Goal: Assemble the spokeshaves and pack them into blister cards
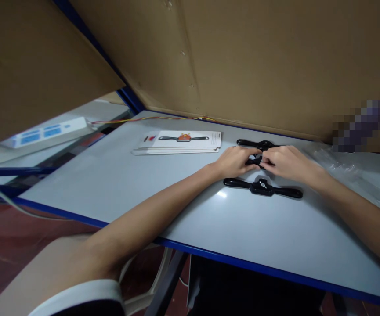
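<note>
Three black spokeshaves are on the grey tabletop. The nearest spokeshave lies flat, a silver screw showing at its middle. Behind it, the middle spokeshave is mostly covered by my two hands. My left hand grips its left part between thumb and fingers. From the other side my right hand pinches at its centre, where a small silvery part shows between the hands. The far spokeshave rests just beyond my fingers, its right end hidden by my right hand.
A stack of printed cards with a spokeshave picture lies left of my hands. Clear plastic packaging is at the right. Cardboard panels wall the back and left. A power strip sits at the left, a twisted wire along the back edge.
</note>
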Demonstrator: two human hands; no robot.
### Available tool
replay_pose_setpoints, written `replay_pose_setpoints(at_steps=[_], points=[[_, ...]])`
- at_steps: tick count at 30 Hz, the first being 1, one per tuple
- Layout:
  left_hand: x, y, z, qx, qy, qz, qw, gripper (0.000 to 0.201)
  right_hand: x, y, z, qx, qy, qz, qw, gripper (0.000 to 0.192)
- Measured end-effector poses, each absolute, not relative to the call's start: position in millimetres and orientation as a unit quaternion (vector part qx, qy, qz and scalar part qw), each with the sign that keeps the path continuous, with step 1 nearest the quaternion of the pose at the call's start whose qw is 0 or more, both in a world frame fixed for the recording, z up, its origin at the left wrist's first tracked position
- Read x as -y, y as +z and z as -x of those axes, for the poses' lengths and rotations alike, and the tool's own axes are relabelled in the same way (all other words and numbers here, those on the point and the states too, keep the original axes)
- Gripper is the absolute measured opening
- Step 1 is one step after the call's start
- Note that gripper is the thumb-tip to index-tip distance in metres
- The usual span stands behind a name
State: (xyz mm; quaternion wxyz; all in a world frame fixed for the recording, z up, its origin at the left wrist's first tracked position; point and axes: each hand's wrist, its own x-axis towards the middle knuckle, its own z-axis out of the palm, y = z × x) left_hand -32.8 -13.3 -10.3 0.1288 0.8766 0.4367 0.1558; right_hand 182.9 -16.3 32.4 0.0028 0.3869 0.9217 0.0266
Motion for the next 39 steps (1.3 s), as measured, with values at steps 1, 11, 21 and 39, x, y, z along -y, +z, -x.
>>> replay_pose_setpoints(at_steps=[1,11,21,39], points=[[13.2,-10.1,32.7,-0.437,0.155,-0.876,0.131,0.051,16.6,32.3,-182.2,-0.918,0.036,-0.396,-0.006,0.016],[15.3,-6.6,31.1,-0.454,0.142,-0.869,0.137,0.048,22.9,32.2,-175.5,-0.905,0.079,-0.417,0.027,0.033],[13.3,-9.7,31.9,-0.445,0.154,-0.872,0.135,0.054,23.1,36.4,-184.4,-0.923,0.079,-0.372,0.063,0.026],[11.3,-10.7,33.2,-0.441,0.162,-0.872,0.137,0.041,22.3,32.3,-172.6,-0.922,0.151,-0.350,0.073,0.027]])
